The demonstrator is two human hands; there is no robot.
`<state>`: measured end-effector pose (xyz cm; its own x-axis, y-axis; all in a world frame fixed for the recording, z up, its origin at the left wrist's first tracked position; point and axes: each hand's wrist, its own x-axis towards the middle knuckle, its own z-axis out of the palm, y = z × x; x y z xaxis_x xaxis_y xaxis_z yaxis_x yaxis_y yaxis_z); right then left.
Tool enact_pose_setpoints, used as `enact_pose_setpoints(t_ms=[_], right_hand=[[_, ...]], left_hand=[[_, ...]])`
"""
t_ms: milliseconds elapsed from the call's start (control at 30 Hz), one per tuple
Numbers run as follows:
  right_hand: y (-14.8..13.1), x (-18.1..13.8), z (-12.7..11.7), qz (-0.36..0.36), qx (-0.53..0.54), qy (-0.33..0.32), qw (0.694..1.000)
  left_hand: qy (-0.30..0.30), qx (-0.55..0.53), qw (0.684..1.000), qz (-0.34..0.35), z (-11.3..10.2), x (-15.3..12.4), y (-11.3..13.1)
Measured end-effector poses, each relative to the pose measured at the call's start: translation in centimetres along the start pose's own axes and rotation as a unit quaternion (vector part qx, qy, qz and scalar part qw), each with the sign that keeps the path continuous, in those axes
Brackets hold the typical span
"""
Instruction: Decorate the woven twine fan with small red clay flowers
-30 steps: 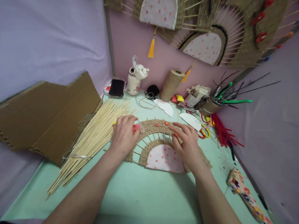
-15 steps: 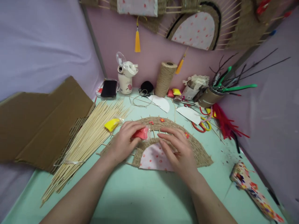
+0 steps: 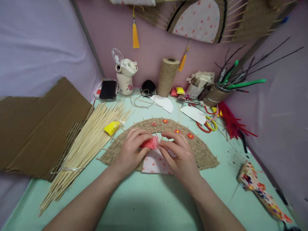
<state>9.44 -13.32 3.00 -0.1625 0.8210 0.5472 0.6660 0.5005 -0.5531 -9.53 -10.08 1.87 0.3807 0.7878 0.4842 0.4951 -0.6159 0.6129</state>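
Red clay packet (image 3: 148, 143): my left hand (image 3: 131, 152) and right hand (image 3: 180, 158) both grip-pinch it, steadying it over the woven fan (image 3: 204, 152).

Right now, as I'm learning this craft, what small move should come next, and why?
Probably pinch a small bit off the red clay with the right hand: the left hand holds it, both meet over the woven fan, where small red flowers already sit.

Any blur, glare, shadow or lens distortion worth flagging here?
Head view: soft even light, no glare; the wide lens bows the wall seam; the cardboard at left is motion-smeared; the left hand and right hand on the red packet are sharp; faint shadow under the forearms.
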Motion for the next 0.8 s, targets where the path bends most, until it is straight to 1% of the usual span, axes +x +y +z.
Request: enact_pose_setpoints(t_ms=[233, 433, 633, 700, 800], right_hand=[[0.6, -0.1, 0.3, 0.034, 0.025, -0.046, 0.998], [0.7, 0.0, 0.5, 0.079, 0.055, -0.061, 0.993], [0.7, -0.1, 0.8, 0.098, 0.055, -0.079, 0.991], [0.6, -0.2, 1.0, 0.110, 0.055, -0.089, 0.988], [0.6, -0.3, 1.5, 0.122, 0.054, -0.085, 0.987]], left_hand=[[0.011, 0.044, 0.999, 0.023, 0.3, 0.0, 0.5], [0.012, 0.050, 0.999, 0.008, 0.4, 0.0, 0.7], [0.023, 0.056, 0.998, 0.033, 0.7, -0.2, 0.7], [0.019, 0.061, 0.997, 0.036, 0.8, -0.4, 0.7], [0.007, 0.071, 0.997, 0.031, 0.9, -0.5, 0.8]])
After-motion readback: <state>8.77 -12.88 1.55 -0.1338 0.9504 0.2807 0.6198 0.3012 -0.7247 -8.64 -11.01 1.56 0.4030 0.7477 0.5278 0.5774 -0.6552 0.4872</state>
